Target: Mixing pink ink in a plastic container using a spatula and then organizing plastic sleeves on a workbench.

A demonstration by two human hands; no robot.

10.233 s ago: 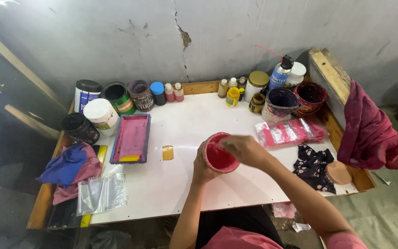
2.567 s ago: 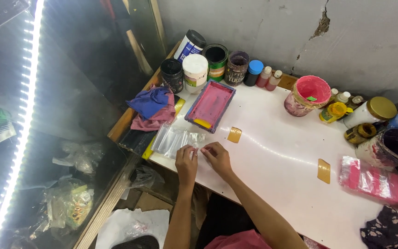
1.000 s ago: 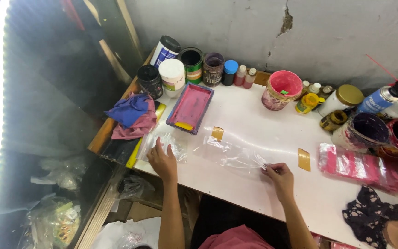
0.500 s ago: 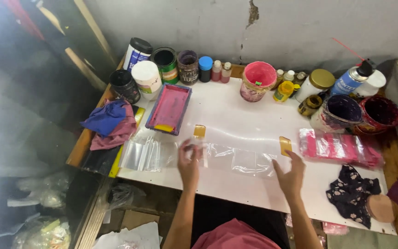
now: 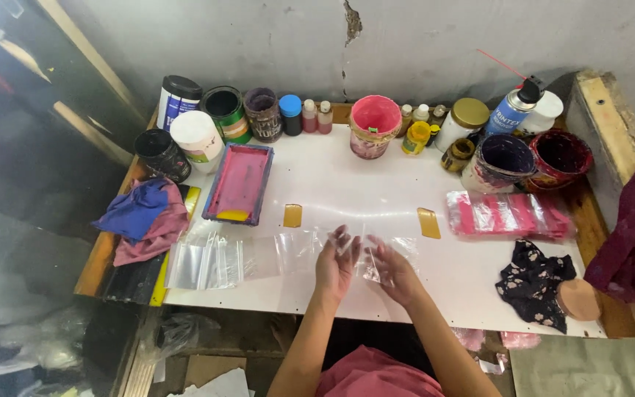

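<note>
Smoothing out a clear plastic sheet (image 5: 299,250) on the white surface (image 5: 361,184), both hands sit loose and spread, left hand (image 5: 336,263) and right hand (image 5: 391,270) gripping nothing. The thin film lies flat under the fingers (image 5: 343,237), stretching leftward; I'd guess it could crease or slide if pressed unevenly.

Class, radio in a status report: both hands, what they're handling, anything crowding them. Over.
Left hand and right hand open, flat on clear plastic bag. Bag lies on white table. More clear bags stacked left; yellow tabs just beyond.
</note>
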